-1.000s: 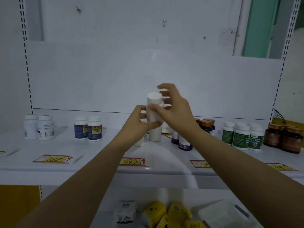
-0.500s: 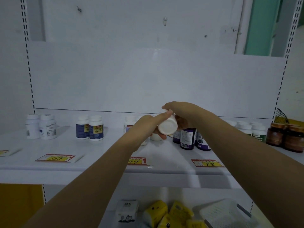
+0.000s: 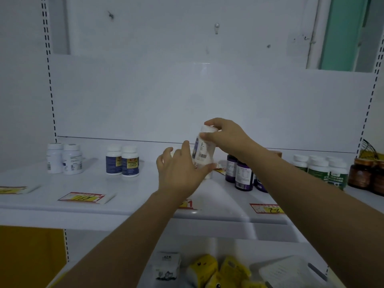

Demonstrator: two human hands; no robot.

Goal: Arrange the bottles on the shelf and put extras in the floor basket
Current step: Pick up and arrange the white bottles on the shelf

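Pinches the cap of a white bottle point(image 3: 202, 150) with the right hand point(image 3: 226, 136), grip closed, fingers and thumb curled round the top. Cups the lower body with the left hand point(image 3: 178, 171), thumb pressed at the base, fingers wrapped loosely behind. Holds it slightly tilted, cap up, over the middle of the shelf point(image 3: 124, 183); cannot tell whether the base touches. Shows a barcode and small dark print on the label, too blurred to read.

Left of the white bottle: two blue-label bottles point(image 3: 122, 161) with yellow panels, print unreadable. Farther left: two pale bottles point(image 3: 64, 159), white caps, faint labels. Just right, behind the right wrist: purple bottles point(image 3: 241, 175) with white barcoded labels. Farther right: green-label bottles point(image 3: 320, 171), then brown jars point(image 3: 365, 173).

In front of the white bottle, at the shelf edge: a middle price tag point(image 3: 188, 204), red and yellow, showing only a "1" past the left wrist. Front left: a left price tag point(image 3: 83, 197), handwritten, roughly "108". Front right: a right price tag point(image 3: 267, 208), roughly "78".

Below the white bottle, on a lower level: yellow packs point(image 3: 218, 269), a white carton point(image 3: 166, 265) and a pale tray point(image 3: 291, 271), contents unclear.
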